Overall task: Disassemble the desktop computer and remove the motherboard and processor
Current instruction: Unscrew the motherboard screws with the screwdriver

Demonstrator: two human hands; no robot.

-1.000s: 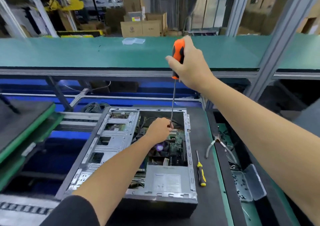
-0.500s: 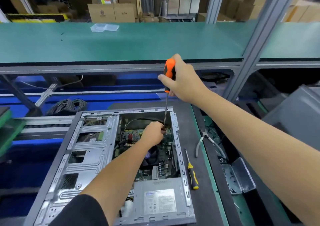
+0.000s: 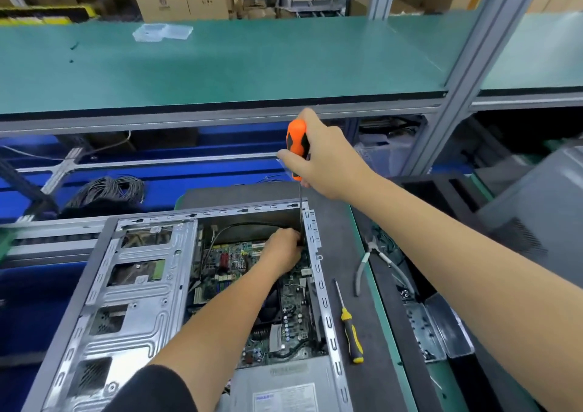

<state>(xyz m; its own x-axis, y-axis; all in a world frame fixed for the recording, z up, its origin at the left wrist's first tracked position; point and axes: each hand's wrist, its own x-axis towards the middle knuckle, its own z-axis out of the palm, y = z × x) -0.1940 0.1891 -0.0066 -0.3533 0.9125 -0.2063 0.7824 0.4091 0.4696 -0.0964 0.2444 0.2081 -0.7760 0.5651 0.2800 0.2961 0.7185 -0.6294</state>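
Item: desktop computer case (image 3: 132,301), open, lying on its side on the dark table (image 3: 344,253); motherboard (image 3: 233,260) still seated inside. Our right hand (image 3: 328,159) grips the orange screwdriver (image 3: 297,141), shaft upright into the case's far right corner. Our left hand (image 3: 282,250) is curled at the shaft's tip; what it pinches we cannot tell. Since the earlier frame: both hands keep their places; our view has dipped nearer the case. Yellow screwdriver (image 3: 350,329) and pliers (image 3: 377,261) lie unmoved beside it.
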